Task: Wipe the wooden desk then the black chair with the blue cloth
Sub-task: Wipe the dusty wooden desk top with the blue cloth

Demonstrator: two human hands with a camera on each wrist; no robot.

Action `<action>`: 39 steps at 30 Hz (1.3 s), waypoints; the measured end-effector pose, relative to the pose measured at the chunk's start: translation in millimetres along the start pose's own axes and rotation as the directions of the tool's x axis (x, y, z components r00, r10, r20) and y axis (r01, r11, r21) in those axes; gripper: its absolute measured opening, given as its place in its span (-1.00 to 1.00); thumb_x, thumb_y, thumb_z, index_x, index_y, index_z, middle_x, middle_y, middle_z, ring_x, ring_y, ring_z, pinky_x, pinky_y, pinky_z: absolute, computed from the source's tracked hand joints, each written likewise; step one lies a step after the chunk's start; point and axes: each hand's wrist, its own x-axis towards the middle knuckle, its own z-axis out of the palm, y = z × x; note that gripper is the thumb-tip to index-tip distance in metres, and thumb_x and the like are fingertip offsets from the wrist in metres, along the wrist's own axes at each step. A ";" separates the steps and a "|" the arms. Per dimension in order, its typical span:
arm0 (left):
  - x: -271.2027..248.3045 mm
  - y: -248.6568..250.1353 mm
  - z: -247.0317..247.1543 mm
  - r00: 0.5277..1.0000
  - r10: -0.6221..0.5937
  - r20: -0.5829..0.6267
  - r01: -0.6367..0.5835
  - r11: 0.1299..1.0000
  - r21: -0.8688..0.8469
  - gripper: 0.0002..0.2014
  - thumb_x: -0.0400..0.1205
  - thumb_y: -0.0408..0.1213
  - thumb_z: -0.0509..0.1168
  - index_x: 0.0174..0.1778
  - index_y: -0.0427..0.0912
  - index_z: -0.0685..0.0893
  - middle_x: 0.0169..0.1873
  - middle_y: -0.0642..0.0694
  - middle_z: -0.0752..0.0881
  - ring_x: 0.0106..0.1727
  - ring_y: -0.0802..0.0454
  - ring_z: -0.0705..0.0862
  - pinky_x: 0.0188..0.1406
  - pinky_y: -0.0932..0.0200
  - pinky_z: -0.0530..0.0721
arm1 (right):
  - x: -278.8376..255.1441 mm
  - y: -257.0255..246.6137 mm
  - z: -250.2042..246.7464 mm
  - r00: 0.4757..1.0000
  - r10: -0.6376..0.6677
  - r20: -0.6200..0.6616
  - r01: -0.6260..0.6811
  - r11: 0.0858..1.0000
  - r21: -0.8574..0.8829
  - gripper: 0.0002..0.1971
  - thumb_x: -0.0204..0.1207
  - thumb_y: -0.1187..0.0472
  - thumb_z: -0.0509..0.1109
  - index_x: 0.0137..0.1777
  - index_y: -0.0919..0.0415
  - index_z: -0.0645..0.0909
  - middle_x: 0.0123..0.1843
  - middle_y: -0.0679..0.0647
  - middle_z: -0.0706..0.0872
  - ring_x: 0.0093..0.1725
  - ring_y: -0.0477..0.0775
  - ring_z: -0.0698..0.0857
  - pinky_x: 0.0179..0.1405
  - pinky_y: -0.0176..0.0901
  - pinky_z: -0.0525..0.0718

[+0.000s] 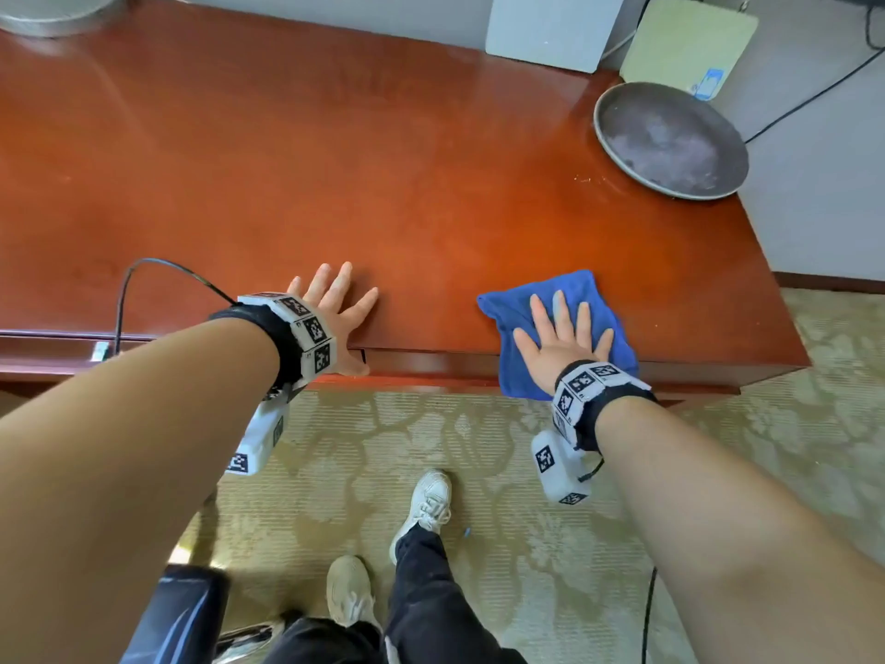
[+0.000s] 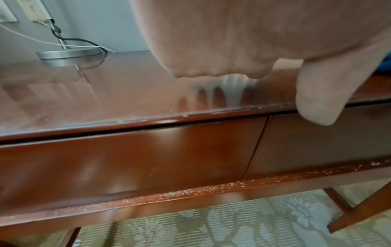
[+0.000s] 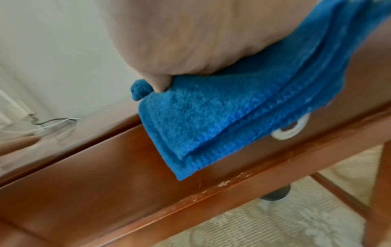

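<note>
Desk-wiping step in hand, chair step not yet begun. Right hand (image 1: 562, 340) pressed flat, fingers straight and spread, on the blue cloth (image 1: 515, 309); no pinch, no curl round the fabric. Blue cloth folded, lying at the near right edge of the wooden desk (image 1: 335, 160), one corner hanging over the front edge in the right wrist view. Left hand (image 1: 335, 304) laid flat and released on the bare desktop near the front edge, thumb over the lip, holding nothing, apparently as a brace. Next move, by judgement: slide the cloth under steady palm pressure across the unwiped far and left areas, keeping the folds from bunching. In the way: round metal pan (image 1: 670, 141) on the far right corner, lamp base (image 1: 52, 12) at the far left, black cable (image 1: 143, 280) over the left edge. Black chair (image 1: 177, 611) low at left, partly in view.
</note>
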 end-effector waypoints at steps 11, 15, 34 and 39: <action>19.9 20.9 -30.5 0.998 -0.036 -0.056 0.035 0.999 -0.025 -0.25 0.70 0.15 0.02 0.63 0.10 -0.33 0.62 -0.11 -0.36 0.63 -0.22 -0.33 0.60 -0.23 -0.16 | 0.8 -53.3 10.2 0.969 -0.235 -0.075 0.232 0.972 -0.047 -0.43 0.64 -0.26 -0.26 0.62 -0.22 -0.29 0.65 -0.16 -0.39 0.61 0.16 -0.41 0.50 0.40 -0.38; 49.3 49.6 -59.2 0.995 0.027 -0.096 -0.026 1.000 0.015 -0.32 0.72 0.13 -0.05 0.63 0.10 -0.31 0.64 -0.07 -0.32 0.63 -0.22 -0.31 0.60 -0.23 -0.17 | 20.1 -11.9 -2.3 0.975 -0.198 -0.097 0.196 0.980 -0.028 -0.40 0.62 -0.31 -0.23 0.62 -0.23 -0.27 0.65 -0.17 -0.36 0.62 0.09 -0.40 0.54 0.33 -0.36; 166.9 194.1 -168.9 0.979 0.194 -0.068 -0.182 0.972 0.149 -0.19 0.59 0.38 -0.14 0.59 0.11 -0.41 0.60 -0.11 -0.42 0.63 -0.19 -0.32 0.59 -0.22 -0.20 | 97.5 224.5 -50.1 0.927 0.357 -0.117 -0.330 0.922 0.203 -0.39 0.62 -0.29 -0.27 0.62 -0.19 -0.29 0.66 -0.12 -0.35 0.64 0.10 -0.35 0.55 0.27 -0.34; 172.4 188.5 -166.3 0.972 0.226 -0.062 -0.212 0.961 0.180 -0.18 0.57 0.41 -0.20 0.58 0.11 -0.46 0.60 -0.12 -0.43 0.62 -0.20 -0.35 0.58 -0.22 -0.22 | 107.7 250.5 -59.7 0.826 0.559 -0.077 -0.502 0.790 0.354 -0.45 0.68 -0.16 -0.28 0.65 -0.11 -0.26 0.68 -0.07 -0.28 0.65 0.10 -0.28 0.59 0.25 -0.24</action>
